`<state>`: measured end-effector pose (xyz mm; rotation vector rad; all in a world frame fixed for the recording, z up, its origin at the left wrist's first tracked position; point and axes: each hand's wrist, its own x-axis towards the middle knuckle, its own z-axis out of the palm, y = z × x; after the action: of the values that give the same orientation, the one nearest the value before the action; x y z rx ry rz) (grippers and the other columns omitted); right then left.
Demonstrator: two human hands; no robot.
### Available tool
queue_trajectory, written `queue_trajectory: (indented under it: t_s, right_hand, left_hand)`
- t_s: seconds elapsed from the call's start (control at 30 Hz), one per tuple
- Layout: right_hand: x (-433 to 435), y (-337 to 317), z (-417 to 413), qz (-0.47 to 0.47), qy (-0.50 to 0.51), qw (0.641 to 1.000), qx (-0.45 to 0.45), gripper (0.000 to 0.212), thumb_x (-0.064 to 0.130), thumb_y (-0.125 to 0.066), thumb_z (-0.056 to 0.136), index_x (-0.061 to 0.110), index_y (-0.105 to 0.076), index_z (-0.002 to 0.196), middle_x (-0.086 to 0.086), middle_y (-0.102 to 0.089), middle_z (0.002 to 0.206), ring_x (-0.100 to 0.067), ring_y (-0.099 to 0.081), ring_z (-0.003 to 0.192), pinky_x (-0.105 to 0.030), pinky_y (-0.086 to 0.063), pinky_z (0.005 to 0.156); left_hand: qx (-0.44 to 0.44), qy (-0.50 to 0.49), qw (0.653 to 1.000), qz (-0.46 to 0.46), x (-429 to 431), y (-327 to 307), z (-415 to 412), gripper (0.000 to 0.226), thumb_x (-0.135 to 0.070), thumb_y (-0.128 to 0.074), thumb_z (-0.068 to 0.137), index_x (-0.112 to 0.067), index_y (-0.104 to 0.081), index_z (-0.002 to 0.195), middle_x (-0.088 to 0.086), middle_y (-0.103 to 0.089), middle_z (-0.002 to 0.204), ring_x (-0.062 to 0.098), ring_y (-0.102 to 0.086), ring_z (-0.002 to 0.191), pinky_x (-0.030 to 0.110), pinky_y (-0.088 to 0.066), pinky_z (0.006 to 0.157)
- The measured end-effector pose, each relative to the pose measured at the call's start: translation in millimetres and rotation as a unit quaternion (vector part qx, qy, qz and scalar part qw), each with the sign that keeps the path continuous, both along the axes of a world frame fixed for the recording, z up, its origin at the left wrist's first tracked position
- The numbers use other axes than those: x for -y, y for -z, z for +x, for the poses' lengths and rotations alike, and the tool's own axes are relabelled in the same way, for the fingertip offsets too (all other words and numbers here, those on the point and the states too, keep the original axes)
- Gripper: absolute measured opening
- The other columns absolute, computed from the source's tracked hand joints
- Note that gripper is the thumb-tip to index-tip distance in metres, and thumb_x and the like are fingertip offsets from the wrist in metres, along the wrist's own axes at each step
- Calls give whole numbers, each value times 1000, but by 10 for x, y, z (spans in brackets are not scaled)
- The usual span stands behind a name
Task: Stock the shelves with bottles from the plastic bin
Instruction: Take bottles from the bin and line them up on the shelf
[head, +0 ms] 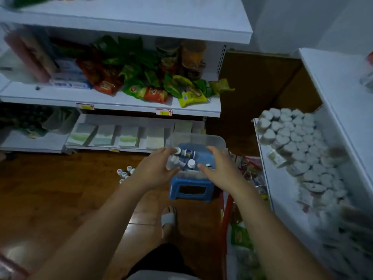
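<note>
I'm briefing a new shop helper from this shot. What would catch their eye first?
Both hands reach into the clear plastic bin on a blue stool at centre: the left hand seems to grip a white-capped bottle, and the right hand is spread open above the bin. Bright green and red snack packets crowd the middle shelf on the left, and white heart-shaped lids fill the right shelf.

We list: clear plastic bin (214, 141) on blue stool (174, 188); bottles (189, 154) between our fingers (213, 151); left hand (155, 170); right hand (219, 170), spread; floor bottles (125, 172) left of the fingers.
</note>
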<state>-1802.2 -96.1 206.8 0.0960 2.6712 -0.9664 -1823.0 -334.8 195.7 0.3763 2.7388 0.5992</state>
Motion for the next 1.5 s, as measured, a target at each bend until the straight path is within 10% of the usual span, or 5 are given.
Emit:
queue_trajectory:
  t_s: [0.5,0.87,1.17,1.3,1.5]
  right_hand:
    - [221,3386,-2187,-34,111,978,175,29,22,-71,95,13,-66,122,-12,-69,120,-34,-65,111,-33,-46,80]
    - [131,4313,-2461,107,25,976,188,44,36,-71,91,17,-59,129,-13,-59,126,-38,-53,119,-43,-48,91]
    - [-110,2947,-2220,-236,239,931,141,26,20,-80,86,23,-72,110,4,-73,96,-17,-70,90,-24,-48,68]
    - [-193,1820,-2080,-378,269,883,66,29,20,-75,92,27,-73,120,3,-79,110,-13,-73,104,-29,-56,86]
    - [-228,242,-1887,-494,332,803,-31,51,20,-77,79,15,-66,128,-8,-77,119,-26,-73,111,-41,-57,86]
  left_hand:
    - [193,259,917,-233,-678,3215,-2010,45,-27,-60,104,-8,-54,145,14,-56,146,33,-58,130,43,-50,103]
    - [154,243,896,-338,-851,3663,-2243,59,-22,-58,104,-11,-30,156,16,-59,137,35,-62,123,43,-48,96]
    - [212,5,969,127,-712,2745,-2341,57,-26,-83,83,-23,-62,136,0,-70,116,14,-65,102,34,-56,93]
    - [197,-139,895,375,-728,1662,-2313,60,-21,-95,78,-21,-68,131,-2,-73,122,9,-69,110,22,-55,92]
    - [378,-217,600,671,-1195,121,-2297,61,-51,-61,97,-6,-64,138,21,-69,134,32,-67,119,43,-57,95]
